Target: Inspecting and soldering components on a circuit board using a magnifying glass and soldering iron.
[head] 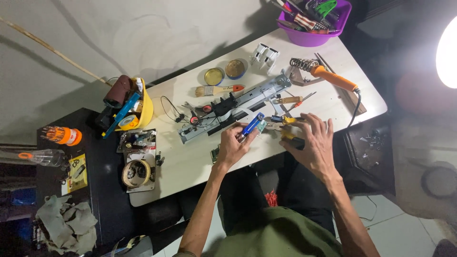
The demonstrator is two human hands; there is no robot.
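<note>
My left hand (233,145) holds a small blue and silver part (252,126) over the near edge of the white table (190,164). My right hand (314,143) reaches with spread fingers over yellow-handled pliers (288,127) lying on the table and touches them. Just beyond both hands lies a long grey metal mechanism (238,107) with black parts and thin wires. A small green circuit board (215,153) lies by my left wrist.
An orange-handled soldering iron (333,77) rests on its coil stand. A brush (219,89), two round tins (223,72) and a purple tool bowl (316,21) sit farther back. A yellow bowl (138,109) and open circuit parts (138,162) are at left. A bright lamp (447,52) glares right.
</note>
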